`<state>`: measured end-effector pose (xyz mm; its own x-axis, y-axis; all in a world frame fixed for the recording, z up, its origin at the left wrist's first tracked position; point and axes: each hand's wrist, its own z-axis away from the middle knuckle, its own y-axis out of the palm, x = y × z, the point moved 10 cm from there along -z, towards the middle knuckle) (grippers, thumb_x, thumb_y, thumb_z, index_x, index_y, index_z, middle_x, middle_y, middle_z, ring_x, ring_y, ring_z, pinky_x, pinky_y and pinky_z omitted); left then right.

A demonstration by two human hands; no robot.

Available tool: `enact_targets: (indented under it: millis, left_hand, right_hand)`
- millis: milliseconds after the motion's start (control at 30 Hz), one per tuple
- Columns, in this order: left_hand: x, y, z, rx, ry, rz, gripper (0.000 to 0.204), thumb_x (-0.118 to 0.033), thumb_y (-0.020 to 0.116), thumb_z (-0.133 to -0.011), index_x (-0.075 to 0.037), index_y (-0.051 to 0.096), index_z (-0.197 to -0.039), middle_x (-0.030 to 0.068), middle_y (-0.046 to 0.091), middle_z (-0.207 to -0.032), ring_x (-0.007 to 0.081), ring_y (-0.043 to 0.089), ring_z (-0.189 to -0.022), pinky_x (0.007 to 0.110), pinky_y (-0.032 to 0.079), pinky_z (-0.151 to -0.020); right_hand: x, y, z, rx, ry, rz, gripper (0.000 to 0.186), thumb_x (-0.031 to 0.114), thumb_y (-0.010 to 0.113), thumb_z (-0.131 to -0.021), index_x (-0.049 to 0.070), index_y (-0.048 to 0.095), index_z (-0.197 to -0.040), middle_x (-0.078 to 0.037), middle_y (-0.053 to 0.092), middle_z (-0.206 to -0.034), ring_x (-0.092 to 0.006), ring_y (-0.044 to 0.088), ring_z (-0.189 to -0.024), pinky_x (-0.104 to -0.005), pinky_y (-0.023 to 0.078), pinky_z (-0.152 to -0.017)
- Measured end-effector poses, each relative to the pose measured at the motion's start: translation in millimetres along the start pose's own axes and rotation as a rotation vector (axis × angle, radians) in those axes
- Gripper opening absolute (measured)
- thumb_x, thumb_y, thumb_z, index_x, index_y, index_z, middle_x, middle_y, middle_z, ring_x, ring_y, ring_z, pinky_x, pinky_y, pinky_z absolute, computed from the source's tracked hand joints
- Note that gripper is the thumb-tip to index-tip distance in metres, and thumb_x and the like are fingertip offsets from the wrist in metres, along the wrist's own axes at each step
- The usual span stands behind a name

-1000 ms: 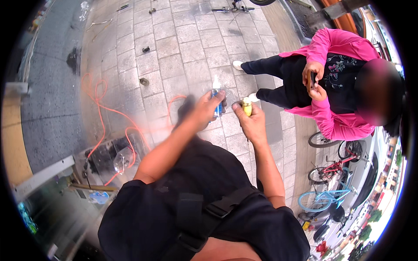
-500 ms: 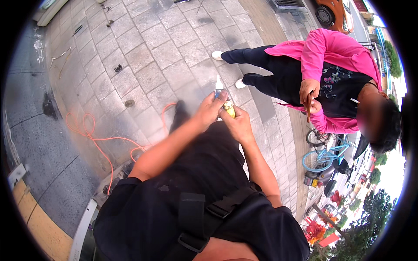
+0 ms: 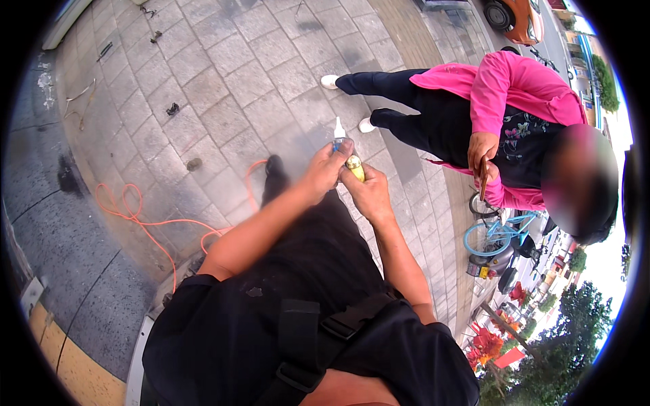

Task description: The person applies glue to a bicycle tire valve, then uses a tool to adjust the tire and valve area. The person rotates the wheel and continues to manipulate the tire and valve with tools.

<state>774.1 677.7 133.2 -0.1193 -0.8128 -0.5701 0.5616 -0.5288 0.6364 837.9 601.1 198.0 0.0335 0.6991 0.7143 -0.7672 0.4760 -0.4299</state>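
My left hand (image 3: 323, 174) is closed round a small clear-and-blue bottle with a pointed white nozzle (image 3: 339, 129), its tip pointing away from me. Close beside it, my right hand (image 3: 370, 197) grips a small yellow-green object with a rounded, shiny end (image 3: 355, 169); its exact kind is unclear. Both hands meet in front of my body, thumbs near each other, over the paving. Fingers hide the lower parts of both things.
A person in a pink jacket (image 3: 491, 91) stands at the right, holding a flat brown object (image 3: 482, 176). An orange cord (image 3: 159, 216) loops over the paving (image 3: 230, 88) at left. Further right are a light-blue bicycle (image 3: 489, 238) and an orange car (image 3: 521, 20).
The view has shifted slightly, and more of my dark shoe shows. Both hands keep their holds in nearly the same place. The person in pink appears slightly further left.
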Motion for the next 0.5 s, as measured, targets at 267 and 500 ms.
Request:
enact_targets:
  millis: [267, 500]
  left_hand:
    - [8, -1, -6, -0.006, -0.014, 0.002, 0.05, -0.06, 0.061, -0.103, -0.011, 0.062, -0.101, -0.0062, 0.051, -0.07, 0.0035, 0.042, -0.055, 0.024, 0.032, -0.048]
    - [9, -2, -10, -0.03, 0.006, 0.001, 0.048, -0.059, 0.06, -0.103, -0.011, 0.061, -0.1, -0.0052, 0.052, -0.072, 0.004, 0.043, -0.055, 0.024, 0.032, -0.047]
  right_hand:
    - [-5, -3, -3, -0.01, 0.03, 0.023, 0.033, 0.028, 0.075, -0.092, -0.003, 0.071, -0.084, -0.006, 0.071, -0.073, -0.0096, 0.061, -0.066, -0.0312, 0.05, -0.061]
    - [-4, -4, -8, -0.006, 0.011, 0.032, 0.033, 0.028, 0.074, -0.092, -0.004, 0.071, -0.083, -0.007, 0.072, -0.073, -0.0108, 0.064, -0.067, -0.0314, 0.052, -0.062]
